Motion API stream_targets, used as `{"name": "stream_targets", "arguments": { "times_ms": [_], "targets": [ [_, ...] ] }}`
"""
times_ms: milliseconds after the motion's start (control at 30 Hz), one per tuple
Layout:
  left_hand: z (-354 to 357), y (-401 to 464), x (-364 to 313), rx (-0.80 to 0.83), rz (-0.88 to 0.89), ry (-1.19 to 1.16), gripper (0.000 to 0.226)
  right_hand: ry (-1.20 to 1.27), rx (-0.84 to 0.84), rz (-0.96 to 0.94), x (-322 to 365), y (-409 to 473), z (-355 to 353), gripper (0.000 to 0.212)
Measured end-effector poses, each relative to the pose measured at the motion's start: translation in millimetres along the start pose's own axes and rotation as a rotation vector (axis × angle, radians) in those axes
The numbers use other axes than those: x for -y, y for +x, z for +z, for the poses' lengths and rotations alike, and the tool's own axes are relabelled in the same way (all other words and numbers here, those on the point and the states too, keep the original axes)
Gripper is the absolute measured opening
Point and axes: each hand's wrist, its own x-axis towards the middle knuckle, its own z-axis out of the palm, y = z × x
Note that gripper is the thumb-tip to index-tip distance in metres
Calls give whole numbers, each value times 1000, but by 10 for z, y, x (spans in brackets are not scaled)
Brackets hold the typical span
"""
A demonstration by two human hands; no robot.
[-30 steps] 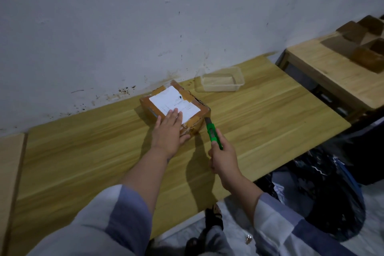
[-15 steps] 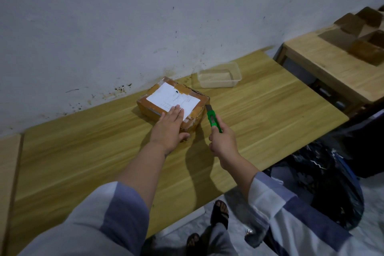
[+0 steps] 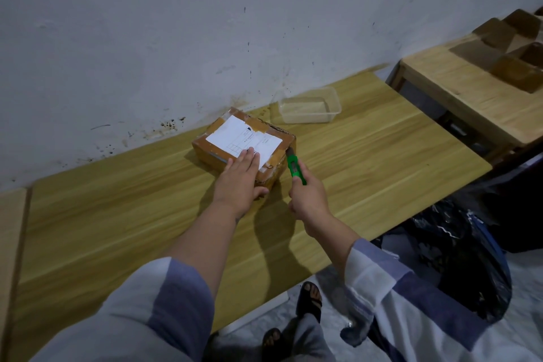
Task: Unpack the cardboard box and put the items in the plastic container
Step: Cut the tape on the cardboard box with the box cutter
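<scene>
A small taped cardboard box (image 3: 223, 128) with a white label lies flat on the wooden table (image 3: 367, 173) near the wall. My left hand (image 3: 239, 182) presses flat on its near corner, fingers spread over the label's edge. My right hand (image 3: 308, 197) grips a green utility knife (image 3: 295, 166), whose blade tip touches the box's right side edge. A clear plastic container (image 3: 308, 109) stands empty behind the box to the right, against the wall.
A second wooden table (image 3: 470, 97) at the right holds several open brown cardboard boxes (image 3: 514, 62). A dark plastic bag (image 3: 458, 258) sits on the floor beyond the table's right end. My sandalled feet (image 3: 308, 300) show below the table's front edge.
The knife has slid along the box's right side away from me, from near the front corner toward the far end. My left hand stays pressed on the box.
</scene>
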Motion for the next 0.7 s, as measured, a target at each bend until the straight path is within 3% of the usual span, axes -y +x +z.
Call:
{"name": "stream_targets", "arguments": {
  "times_ms": [367,700],
  "targets": [
    [0,5,-13,14,-17,-20,85,16,70,-5,-188,-608,29,48],
    [-26,-4,-21,47,-21,-23,85,81,141,120,-27,-845,-142,48]
  ]
}}
